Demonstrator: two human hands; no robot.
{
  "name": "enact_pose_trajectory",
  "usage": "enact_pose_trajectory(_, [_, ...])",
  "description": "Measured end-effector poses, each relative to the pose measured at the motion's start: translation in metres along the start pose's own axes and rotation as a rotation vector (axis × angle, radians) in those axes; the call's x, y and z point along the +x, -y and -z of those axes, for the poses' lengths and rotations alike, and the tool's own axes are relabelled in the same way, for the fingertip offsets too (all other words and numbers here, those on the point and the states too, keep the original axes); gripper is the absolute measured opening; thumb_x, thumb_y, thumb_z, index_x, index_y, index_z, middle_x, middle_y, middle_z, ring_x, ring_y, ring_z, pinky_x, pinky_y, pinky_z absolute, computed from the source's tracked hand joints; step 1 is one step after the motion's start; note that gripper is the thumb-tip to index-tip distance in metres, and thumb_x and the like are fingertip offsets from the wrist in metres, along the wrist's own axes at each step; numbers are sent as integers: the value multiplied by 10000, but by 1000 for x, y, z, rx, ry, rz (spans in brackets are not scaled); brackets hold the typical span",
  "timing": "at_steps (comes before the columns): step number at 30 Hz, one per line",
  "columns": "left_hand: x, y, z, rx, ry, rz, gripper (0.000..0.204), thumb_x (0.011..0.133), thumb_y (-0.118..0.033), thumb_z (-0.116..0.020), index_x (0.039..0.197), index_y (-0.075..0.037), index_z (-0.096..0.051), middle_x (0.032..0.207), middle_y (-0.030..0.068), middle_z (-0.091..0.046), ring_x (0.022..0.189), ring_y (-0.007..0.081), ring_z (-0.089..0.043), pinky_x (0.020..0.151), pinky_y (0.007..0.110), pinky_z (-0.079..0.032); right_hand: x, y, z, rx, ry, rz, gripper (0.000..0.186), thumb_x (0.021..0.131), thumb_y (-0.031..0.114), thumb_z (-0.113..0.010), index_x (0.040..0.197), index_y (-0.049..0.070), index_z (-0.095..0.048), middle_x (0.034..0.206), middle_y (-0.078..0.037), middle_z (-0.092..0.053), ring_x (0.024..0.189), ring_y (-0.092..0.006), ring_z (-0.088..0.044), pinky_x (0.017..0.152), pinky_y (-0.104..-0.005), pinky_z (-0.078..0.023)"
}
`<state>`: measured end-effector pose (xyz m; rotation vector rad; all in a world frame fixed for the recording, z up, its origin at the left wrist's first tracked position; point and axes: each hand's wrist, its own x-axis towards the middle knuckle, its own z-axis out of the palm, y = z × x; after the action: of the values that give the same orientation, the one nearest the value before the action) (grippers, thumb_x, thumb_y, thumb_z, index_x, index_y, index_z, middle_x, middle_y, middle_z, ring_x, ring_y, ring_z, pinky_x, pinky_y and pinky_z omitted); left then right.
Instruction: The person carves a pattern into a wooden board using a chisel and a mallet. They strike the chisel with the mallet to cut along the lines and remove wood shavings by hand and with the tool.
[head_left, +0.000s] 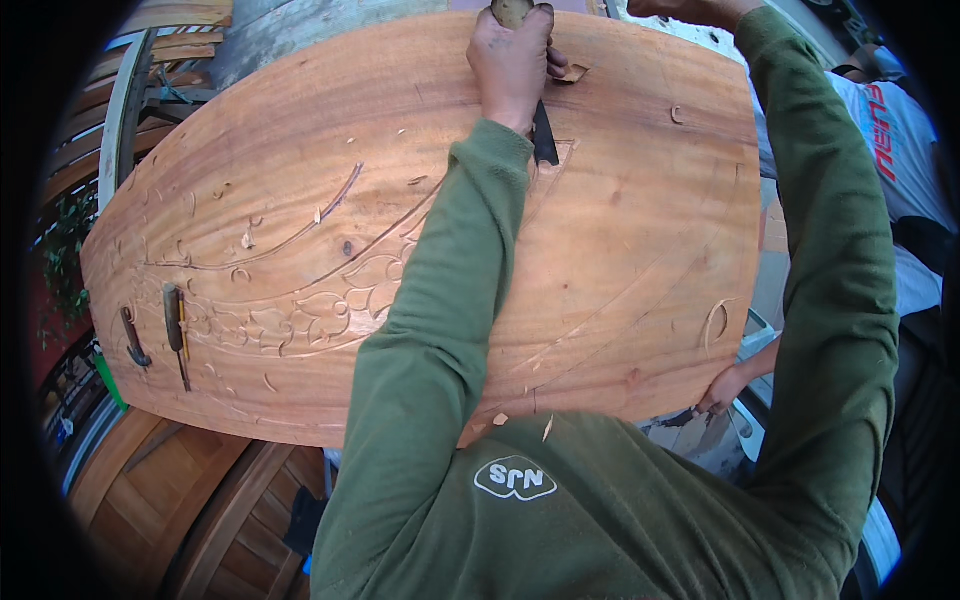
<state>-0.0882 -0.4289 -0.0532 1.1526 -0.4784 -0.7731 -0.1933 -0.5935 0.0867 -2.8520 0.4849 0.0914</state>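
Observation:
My left hand (510,65), in a green sleeve, is closed round the handle of a chisel (546,140). The chisel's dark flat blade points down toward me, and its tip meets the wooden board (640,230) at a small angular cut (562,156). At the top edge, my right hand (690,8) is raised beyond the board and partly cut off by the frame. Its fingers look curled, but what they hold is out of sight. Leafy carving (310,310) and curved grooves cover the board's left part.
On the board's left end lie a wooden-handled tool (173,315), a thin yellow stick (184,325) and a dark hooked tool (133,338). Wood shavings (718,322) are scattered about. Another person's hand (724,390) touches the right edge. Panelled wood (160,490) stands at lower left.

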Motion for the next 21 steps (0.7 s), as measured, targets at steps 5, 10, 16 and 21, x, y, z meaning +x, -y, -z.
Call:
enact_pose_trajectory(5, [1,4,-1,21,-22,48,163,1049,-166,-685,1049,-13,-631,684,34,-588,458,142,-575,432,306,-513,-8,22,-6,368,-492,-545,841,839,121,-749,1627,165,-456,854,-110,-694,529,-199,-605,426,-370,-497])
enact_pose_trajectory(10, [-5,-20,-3,-430,301,241,214,1051,-259,-729,1110,-86,-617,688,13,-561,444,108,-518,419,270,-465,-30,-1,-30,349,-254,-261,864,796,44,-766,1608,90,-475,1063,-176,-745,822,-216,-708,700,-342,-582])
enact_pose_trajectory(16, [-6,-26,-15,-360,177,146,269,1082,-345,-696,1167,-107,-604,687,-9,-526,436,85,-492,377,249,-426,-49,14,-43,617,-541,-434,837,827,95,-856,1579,22,-495,1216,-133,-735,1054,-199,-682,914,-322,-555])
enact_pose_trajectory(21, [5,-14,-20,-139,67,96,284,1101,-375,-663,1077,-108,-569,678,-25,-512,435,76,-505,352,251,-409,-66,10,-36,643,-588,-498,852,819,104,-863,1574,-6,-482,1248,-163,-704,1059,-214,-678,910,-328,-558])
